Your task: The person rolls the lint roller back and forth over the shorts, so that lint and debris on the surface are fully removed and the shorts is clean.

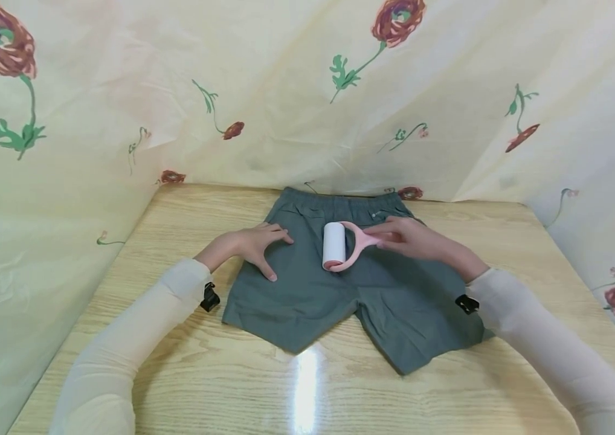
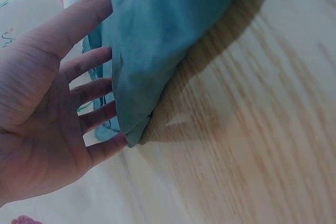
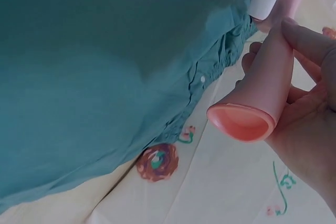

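Observation:
Dark green shorts (image 1: 307,302) lie spread on the table, waistband toward the back. My right hand (image 1: 408,237) grips the pink handle of a lint roller (image 1: 333,244), its white cylinder over the middle of the shorts. In the right wrist view the hollow end of the handle (image 3: 247,98) points toward the camera, with thumb and fingers around it. My left hand (image 1: 257,244) rests on the left side of the shorts with fingers and thumb spread. Seen from the left wrist, the fingertips (image 2: 105,85) meet the edge of the cloth (image 2: 157,35).
The wooden table (image 1: 220,386) runs around the shorts on every side. A flower-printed cloth (image 1: 275,90) hangs behind the table and along both sides. Black clips (image 1: 209,297) sit at both wrists, by the light sleeves (image 1: 150,320).

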Motion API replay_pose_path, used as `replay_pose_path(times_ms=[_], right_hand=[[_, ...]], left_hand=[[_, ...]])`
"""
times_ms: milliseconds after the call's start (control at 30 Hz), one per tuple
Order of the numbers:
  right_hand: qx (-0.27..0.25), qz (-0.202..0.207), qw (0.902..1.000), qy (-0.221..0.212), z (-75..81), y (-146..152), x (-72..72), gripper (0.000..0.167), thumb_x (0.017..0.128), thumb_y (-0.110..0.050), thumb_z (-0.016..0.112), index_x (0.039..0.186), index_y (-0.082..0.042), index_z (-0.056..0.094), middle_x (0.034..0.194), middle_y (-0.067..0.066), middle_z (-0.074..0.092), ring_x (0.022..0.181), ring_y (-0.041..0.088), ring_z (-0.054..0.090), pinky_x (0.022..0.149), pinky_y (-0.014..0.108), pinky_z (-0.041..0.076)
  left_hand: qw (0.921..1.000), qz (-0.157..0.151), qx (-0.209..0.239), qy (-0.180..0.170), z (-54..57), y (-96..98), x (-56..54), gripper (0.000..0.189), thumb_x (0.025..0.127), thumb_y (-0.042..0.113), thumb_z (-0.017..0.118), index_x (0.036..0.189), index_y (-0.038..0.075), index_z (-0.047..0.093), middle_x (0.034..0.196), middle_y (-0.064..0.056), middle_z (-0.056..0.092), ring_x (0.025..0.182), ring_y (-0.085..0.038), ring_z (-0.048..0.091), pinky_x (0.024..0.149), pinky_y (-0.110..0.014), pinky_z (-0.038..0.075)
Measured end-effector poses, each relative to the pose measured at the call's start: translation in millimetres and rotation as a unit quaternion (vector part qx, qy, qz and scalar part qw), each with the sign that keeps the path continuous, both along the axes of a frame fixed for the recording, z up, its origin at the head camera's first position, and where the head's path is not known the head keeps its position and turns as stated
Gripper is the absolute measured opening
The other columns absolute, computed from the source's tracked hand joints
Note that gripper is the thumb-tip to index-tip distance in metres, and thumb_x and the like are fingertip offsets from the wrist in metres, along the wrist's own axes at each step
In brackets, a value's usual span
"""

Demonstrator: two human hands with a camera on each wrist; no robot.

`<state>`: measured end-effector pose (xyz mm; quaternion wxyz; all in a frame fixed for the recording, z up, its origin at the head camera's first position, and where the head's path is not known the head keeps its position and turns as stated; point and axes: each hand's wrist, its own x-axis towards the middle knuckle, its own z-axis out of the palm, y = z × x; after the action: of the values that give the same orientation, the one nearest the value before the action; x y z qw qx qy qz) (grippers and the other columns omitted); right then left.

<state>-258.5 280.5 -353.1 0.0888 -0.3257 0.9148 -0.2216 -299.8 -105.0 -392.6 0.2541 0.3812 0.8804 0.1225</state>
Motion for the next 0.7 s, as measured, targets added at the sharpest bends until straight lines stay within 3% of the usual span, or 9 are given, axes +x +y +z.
replay_pose_path(times_ms=[333,700], right_hand=[[0.022,0.001,0.9998,-0.001,-3.6,-21,-5.5,0.045,0.096,-0.010,0.071,0.140,-0.008,0.063,0.073,0.000,0.056,0.072,0.015,0.045,0.072,0.033,0.042],[0.029,0.010,0.9994,-0.013,-5.1,-36,-10.4,0.051,0.095,-0.011,0.072,0.144,-0.009,0.059,0.074,0.002,0.053,0.070,0.016,0.044,0.067,0.031,0.039]], left_hand=[[0.9999,-0.004,0.007,0.007,-2.3,0.6,0.4,0.092,0.081,0.046,0.086,0.155,0.014,0.041,0.165,-0.020,0.026,0.152,-0.040,0.025,0.122,-0.057,0.029],[1.0000,0.001,0.005,0.003,0.7,0.7,1.8,0.092,0.081,0.046,0.085,0.155,0.013,0.041,0.164,-0.019,0.027,0.151,-0.040,0.026,0.122,-0.057,0.029]])
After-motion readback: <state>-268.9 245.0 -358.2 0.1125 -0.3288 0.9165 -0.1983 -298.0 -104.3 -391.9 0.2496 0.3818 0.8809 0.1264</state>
